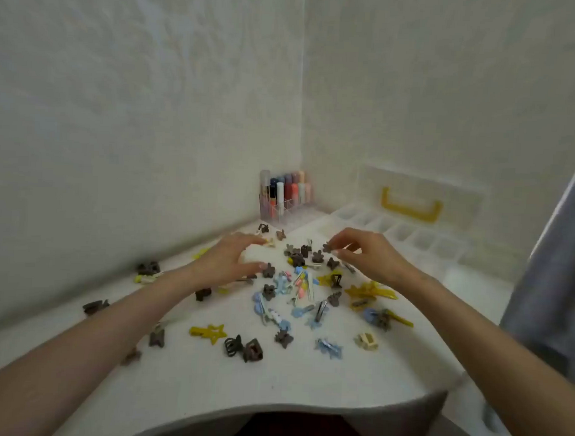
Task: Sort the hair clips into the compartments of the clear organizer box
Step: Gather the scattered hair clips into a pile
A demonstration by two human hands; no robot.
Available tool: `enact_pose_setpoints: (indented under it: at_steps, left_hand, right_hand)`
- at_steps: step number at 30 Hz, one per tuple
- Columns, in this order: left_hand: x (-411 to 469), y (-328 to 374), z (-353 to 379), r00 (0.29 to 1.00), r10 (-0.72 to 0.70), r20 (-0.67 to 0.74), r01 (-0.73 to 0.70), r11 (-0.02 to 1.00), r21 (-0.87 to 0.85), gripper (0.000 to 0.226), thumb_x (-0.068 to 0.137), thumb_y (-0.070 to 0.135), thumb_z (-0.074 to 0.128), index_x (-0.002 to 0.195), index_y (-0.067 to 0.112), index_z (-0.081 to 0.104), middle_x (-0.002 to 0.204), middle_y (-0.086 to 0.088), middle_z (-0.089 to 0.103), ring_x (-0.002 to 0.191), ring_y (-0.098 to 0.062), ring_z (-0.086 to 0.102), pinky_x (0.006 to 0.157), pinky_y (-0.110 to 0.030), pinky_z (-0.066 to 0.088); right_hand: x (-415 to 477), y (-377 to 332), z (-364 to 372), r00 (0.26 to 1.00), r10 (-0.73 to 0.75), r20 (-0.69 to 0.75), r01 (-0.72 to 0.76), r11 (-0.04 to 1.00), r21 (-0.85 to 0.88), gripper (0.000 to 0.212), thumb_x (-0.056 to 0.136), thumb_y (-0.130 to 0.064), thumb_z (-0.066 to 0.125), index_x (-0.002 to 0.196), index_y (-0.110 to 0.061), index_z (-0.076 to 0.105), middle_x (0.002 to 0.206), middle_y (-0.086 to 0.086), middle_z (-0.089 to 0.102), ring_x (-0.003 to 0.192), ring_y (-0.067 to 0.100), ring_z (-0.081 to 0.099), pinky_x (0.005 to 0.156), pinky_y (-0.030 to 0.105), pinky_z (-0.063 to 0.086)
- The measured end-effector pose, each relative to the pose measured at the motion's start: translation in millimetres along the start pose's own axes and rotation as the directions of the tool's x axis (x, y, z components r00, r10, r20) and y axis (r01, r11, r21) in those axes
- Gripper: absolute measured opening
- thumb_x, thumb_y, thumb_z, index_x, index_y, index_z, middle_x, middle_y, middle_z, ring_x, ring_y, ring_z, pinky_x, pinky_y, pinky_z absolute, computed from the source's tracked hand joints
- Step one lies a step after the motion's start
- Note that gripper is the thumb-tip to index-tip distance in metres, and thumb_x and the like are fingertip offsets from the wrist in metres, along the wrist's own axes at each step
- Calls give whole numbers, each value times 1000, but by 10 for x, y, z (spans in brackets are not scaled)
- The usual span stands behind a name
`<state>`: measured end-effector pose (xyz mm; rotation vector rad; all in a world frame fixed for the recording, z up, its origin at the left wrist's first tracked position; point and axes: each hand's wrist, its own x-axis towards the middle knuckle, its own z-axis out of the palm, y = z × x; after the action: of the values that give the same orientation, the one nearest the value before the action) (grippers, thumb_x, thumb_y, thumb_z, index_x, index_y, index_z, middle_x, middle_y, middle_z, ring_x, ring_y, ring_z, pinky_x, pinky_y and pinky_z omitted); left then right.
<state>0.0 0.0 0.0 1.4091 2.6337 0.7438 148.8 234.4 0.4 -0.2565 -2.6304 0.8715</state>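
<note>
Several hair clips (297, 283) in brown, blue, yellow and pink lie scattered over the white table (208, 384). My right hand (363, 256) pinches a small brown flower clip (327, 247) between thumb and fingertips, just above the pile. My left hand (235, 261) hovers with spread fingers over the pile's left side, its thumb tip touching another brown flower clip (268, 270). The clear organizer box (406, 241) stands open at the back right, its compartments in rows and its lid with a yellow handle (410, 205) leaning on the wall.
A clear rack of nail-polish bottles (285, 198) stands in the wall corner behind the clips. Walls close the table at the left and back. The table's curved front edge (273, 408) is near me. A grey cloth (551, 292) hangs at the right.
</note>
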Motion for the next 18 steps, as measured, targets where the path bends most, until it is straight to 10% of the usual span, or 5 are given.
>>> enact_pose_setpoints:
  at_steps: [3,6,18]
  left_hand:
    - [-105,-82,79,965,-125,230,93,985,147,106,59,85,38,145,28,19,156,-6,9,144,-22,6,117,-39,10]
    - [-121,-112,260,944,-177,280,123,972,198,89,79,69,45,148,27,8,157,-5,-9,145,-22,-10,118,-46,1]
    - [161,35,575,982,6,191,0,1000,-28,69,95,40,42,148,15,6,157,1,-4,145,-13,-2,118,-29,4]
  right_hand:
    - [-68,102,65,984,147,97,-116,956,-269,46,89,-38,58,131,-25,47,138,5,48,126,24,43,104,36,34]
    - [-102,158,144,930,312,193,-226,902,-367,67,88,-49,55,143,-18,31,148,8,32,135,27,33,108,36,27]
    - [62,-120,423,938,280,206,-214,932,-292,43,97,-19,43,140,-14,36,139,11,47,122,26,46,94,28,36]
